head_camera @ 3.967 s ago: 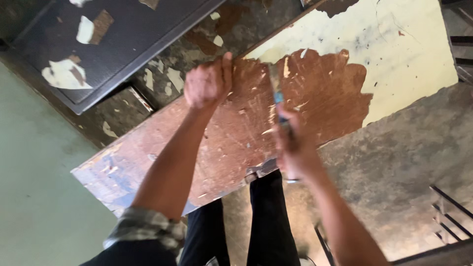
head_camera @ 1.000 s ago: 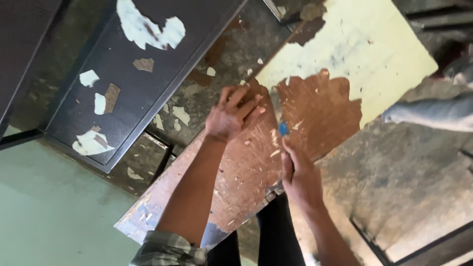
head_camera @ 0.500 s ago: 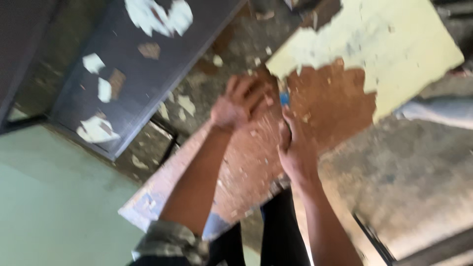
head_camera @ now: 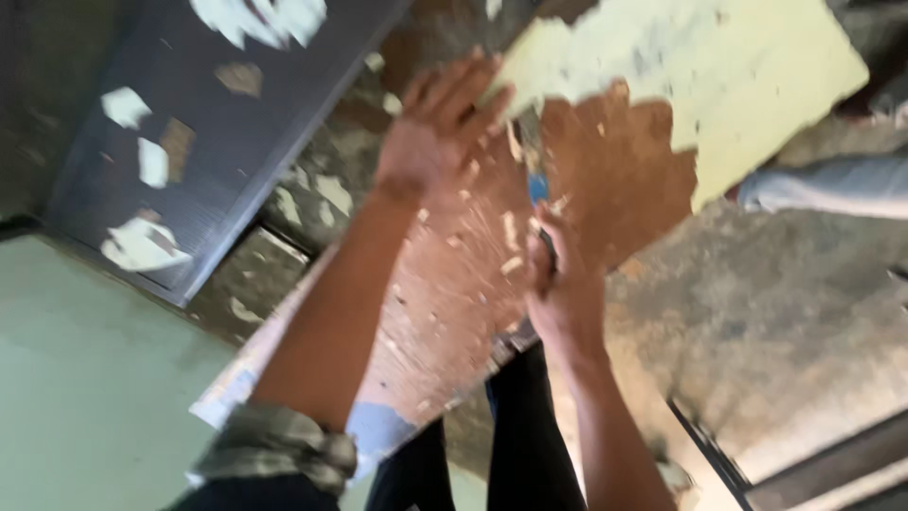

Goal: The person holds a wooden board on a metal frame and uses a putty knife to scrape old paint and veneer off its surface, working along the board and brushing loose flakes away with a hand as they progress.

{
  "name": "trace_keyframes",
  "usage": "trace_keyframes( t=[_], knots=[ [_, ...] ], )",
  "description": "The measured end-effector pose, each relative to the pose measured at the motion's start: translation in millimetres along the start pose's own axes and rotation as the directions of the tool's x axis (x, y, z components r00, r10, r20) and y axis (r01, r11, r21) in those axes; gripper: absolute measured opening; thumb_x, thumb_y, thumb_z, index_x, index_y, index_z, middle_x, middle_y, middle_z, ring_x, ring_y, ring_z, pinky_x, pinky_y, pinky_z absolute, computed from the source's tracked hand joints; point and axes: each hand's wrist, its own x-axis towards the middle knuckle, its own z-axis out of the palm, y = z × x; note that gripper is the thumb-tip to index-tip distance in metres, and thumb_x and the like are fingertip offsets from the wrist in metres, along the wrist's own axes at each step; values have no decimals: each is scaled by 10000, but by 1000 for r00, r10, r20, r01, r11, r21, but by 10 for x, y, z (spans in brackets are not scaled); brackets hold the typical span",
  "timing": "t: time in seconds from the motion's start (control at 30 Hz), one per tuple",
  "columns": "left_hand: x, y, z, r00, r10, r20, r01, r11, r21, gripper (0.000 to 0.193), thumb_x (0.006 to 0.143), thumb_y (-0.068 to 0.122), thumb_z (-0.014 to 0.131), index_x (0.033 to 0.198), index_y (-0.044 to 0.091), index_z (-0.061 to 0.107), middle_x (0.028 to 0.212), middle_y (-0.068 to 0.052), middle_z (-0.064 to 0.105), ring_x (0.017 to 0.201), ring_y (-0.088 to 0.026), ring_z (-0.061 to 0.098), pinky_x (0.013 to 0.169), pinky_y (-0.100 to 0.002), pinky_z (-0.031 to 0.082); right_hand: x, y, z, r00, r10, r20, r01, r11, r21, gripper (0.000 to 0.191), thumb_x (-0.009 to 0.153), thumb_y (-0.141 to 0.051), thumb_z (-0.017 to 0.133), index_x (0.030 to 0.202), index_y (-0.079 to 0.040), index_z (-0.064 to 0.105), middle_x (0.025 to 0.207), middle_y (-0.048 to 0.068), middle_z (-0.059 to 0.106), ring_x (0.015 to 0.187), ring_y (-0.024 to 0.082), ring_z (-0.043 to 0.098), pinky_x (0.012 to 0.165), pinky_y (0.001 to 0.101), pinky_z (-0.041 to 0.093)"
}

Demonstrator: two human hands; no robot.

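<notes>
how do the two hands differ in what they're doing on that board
The left hand lies flat with fingers spread, pressing on the board near the edge of the pale yellow paint; the right hand is curled into a fist around a scraper with a blue part. The left hand holds nothing; the right hand grips a tool. The left hand sits farther up the board, the right hand nearer its lower edge. Both rest over the bare brown patch.

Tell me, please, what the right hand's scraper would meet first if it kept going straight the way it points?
Probably the edge of the pale yellow paint on the wooden board. The right hand aims its scraper up over bare brown wood, close beside the left hand; blur hides the blade tip.
</notes>
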Motion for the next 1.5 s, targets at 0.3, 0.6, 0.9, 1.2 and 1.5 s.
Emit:
trace_keyframes(
  t=[0.3, 0.6, 0.9, 1.2, 1.5],
  knots=[
    [-16, -85, 151, 951, 111, -287, -111, 994, 17, 424, 1007, 44, 603, 1426, 91, 645, 1518, -159, 548, 1385, -342, 564, 936, -389, 603, -79, 87, 84, 994, -74, -84, 74, 997, -7, 290, 1076, -98, 583, 1364, -78, 572, 1013, 183, 738, 802, 342, 748, 619, 421, 583],
    [44, 11, 148, 880, -35, -474, -33, 990, -136, 248, 1010, -61, 576, 1214, -2, 702, 1230, -160, 721, 1148, -305, 735, 885, -360, 624, -101, 221, -27, 990, 142, -14, -141, 989, 31, 324, 1060, -162, 587, 1380, -125, 555, 1084, 175, 757, 738, 280, 774, 533, 397, 595],
    [64, -45, 232, 890, -200, -409, 106, 964, -242, 202, 1002, -45, 593, 1146, -58, 733, 1070, -272, 745, 691, -213, 763, 496, -268, 576, -89, 313, -5, 999, 35, -11, -35, 999, -38, 255, 1089, -157, 546, 1340, -148, 593, 1043, 153, 746, 699, 244, 753, 533, 365, 614],
    [76, 10, 88, 889, -65, -454, -8, 988, -156, 351, 1056, 188, 632, 1322, -40, 641, 1142, -268, 693, 968, -344, 756, 778, -359, 633, 145, 304, -8, 941, 265, 211, -274, 962, 12, 342, 1067, -258, 515, 1391, -166, 566, 701, 87, 682, 430, 146, 613, 338, 327, 462],
    [299, -71, 11, 899, 286, -331, -168, 925, 342, 193, 1072, 42, 745, 1260, 87, 741, 1297, -100, 735, 1252, -250, 706, 912, -295, 614, 408, -6, -707, 881, 289, 374, -299, 954, -32, 406, 1064, -323, 520, 1444, -182, 519, 578, 97, 618, 409, 163, 585, 376, 350, 458]
  ],
)
